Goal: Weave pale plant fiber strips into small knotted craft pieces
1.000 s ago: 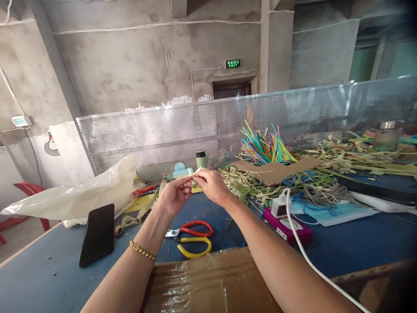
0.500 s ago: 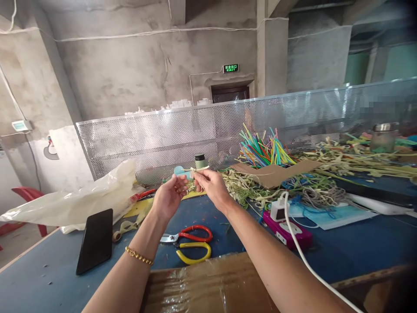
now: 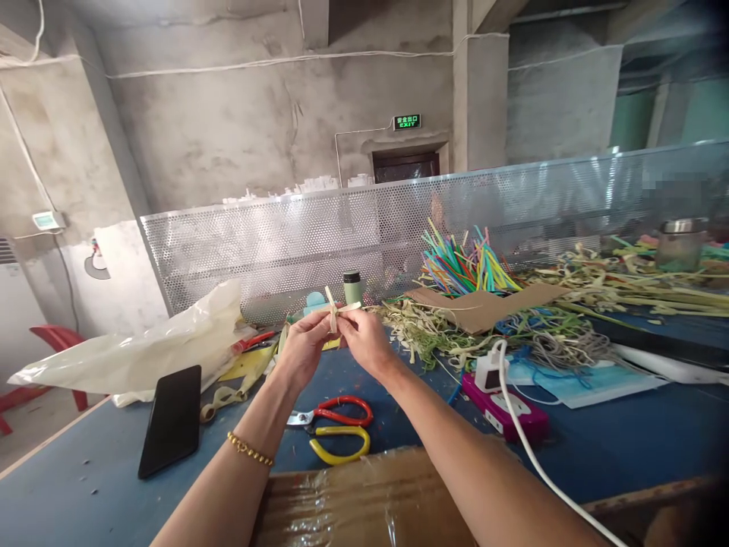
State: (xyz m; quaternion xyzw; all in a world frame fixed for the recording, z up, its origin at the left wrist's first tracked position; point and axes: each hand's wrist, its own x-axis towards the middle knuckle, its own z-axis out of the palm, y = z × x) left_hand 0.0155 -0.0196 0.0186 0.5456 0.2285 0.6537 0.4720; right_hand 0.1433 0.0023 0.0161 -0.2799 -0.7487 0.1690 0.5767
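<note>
Pale straw-coloured strips (image 3: 333,309), crossing one another, are pinched between my two hands above the table. My left hand (image 3: 306,342) is closed on the left side of the strips, thumb and fingertips together. From the right, my right hand (image 3: 366,340) grips the same strips, its fingertips touching or nearly touching the left ones. One strip end sticks up and another points right. Below the hands lie scissors (image 3: 342,429) with one red and one yellow handle; my left forearm partly covers the blades.
A black phone (image 3: 171,422) and plastic sheet (image 3: 142,342) lie left. Behind the hands stands a green bottle (image 3: 352,289). Rightward are tangled plant strips (image 3: 427,330), coloured stems (image 3: 467,266), a magenta power strip (image 3: 506,406) with white cable, and a mask (image 3: 598,382). Cardboard (image 3: 364,501) lies in front.
My left hand has moved in towards the right one and now pinches the strips too. One strip end now points upward. The camera view has shifted slightly.
</note>
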